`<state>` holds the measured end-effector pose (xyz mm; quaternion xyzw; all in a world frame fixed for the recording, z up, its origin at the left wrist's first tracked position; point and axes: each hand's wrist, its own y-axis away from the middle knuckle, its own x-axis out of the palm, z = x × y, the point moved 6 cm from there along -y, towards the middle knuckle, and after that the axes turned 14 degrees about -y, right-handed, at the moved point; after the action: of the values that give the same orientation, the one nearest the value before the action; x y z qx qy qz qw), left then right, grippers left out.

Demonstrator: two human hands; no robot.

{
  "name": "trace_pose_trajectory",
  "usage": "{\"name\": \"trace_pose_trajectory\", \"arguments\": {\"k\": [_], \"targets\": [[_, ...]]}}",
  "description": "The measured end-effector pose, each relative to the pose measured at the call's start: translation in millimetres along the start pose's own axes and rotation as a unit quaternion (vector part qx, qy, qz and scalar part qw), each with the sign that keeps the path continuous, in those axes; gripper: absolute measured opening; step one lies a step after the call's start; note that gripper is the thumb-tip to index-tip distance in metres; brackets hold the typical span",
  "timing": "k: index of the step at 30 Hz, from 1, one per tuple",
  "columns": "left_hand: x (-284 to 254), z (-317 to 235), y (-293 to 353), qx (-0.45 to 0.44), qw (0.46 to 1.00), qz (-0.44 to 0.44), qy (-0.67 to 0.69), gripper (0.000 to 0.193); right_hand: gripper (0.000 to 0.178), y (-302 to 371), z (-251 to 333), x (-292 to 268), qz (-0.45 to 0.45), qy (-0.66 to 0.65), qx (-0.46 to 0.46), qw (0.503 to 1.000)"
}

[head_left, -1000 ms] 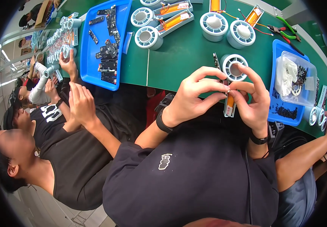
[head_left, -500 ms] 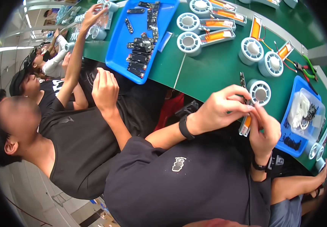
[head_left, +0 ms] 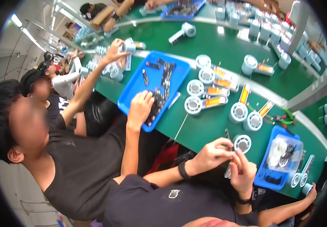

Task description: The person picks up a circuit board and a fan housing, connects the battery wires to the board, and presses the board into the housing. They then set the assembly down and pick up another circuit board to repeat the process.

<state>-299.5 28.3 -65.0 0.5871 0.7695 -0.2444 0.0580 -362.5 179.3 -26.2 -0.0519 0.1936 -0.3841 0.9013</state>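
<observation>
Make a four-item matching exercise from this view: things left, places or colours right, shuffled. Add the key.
Things
1. Circuit boards
2. Clear box
3. Pliers
4. Wearer's left hand

Places, colours, states
A. Green handles
B. Fingertips close to those of the right hand
C. In the blue tray on the left
D. At the blue tray on the right

Pairs: 1-C, 2-D, 3-A, 4-B
</observation>
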Motion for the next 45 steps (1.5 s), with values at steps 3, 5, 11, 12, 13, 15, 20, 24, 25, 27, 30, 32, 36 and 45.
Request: {"name": "trace_pose_trajectory", "arguments": {"k": [3,5,11,12,13,15,20,24,25,27,30,32,36,45], "targets": [[2,-7,-2,0.021,0.999,0.018,-0.025,0.016,0.05,6,1,-5,-0.022,0.0,-0.036,0.999],[1,-7,-5,0.014,0.999,0.026,-0.025,0.017,0.051,3,0,-2,-0.022,-0.002,-0.055,0.998],[-4,-33,-2,0.051,0.994,0.004,-0.096,0.024,0.039,4,-17,-13,-0.077,-0.115,0.051,0.989],[-6,-36,-2,0.056,0.992,0.01,-0.11,0.025,0.035,5,-20,-16,-0.08,-0.139,0.082,0.984],[-5,-39,-3,0.061,0.99,0.017,-0.124,0.026,0.035,7,-23,-22,-0.072,-0.131,0.08,0.986],[-5,-44,-6,0.063,0.983,0.025,-0.171,0.026,0.022,14,-33,-35,-0.013,-0.1,0.134,0.986],[10,-32,-25,-0.022,0.986,0.122,-0.113,0.029,0.009,9,-11,-15,0.145,-0.082,0.151,0.974],[25,-29,-27,-0.102,0.977,0.174,0.074,0.034,0.017,16,-20,-10,0.079,-0.181,0.223,0.954],[26,-31,-25,-0.122,0.967,0.186,0.121,0.035,0.017,19,-24,-10,0.074,-0.176,0.231,0.954],[16,-41,-33,-0.084,0.966,0.242,0.023,0.036,0.025,22,-36,-15,0.056,-0.223,0.264,0.937],[17,-48,-36,0.005,0.922,0.341,-0.184,0.038,0.027,17,-22,-21,0.063,-0.18,0.25,0.949],[1,-74,-43,0.27,0.884,0.015,-0.382,0.037,0.025,3,-1,-24,0.117,-0.044,0.17,0.978],[41,-20,-56,0.29,0.899,0.23,-0.235,0.028,0.023,3,-10,-36,0.258,0.096,0.216,0.937],[37,-27,-47,0.228,0.92,0.169,-0.271,0.016,0.022,3,-15,-30,0.066,0.314,0.223,0.921]]}}
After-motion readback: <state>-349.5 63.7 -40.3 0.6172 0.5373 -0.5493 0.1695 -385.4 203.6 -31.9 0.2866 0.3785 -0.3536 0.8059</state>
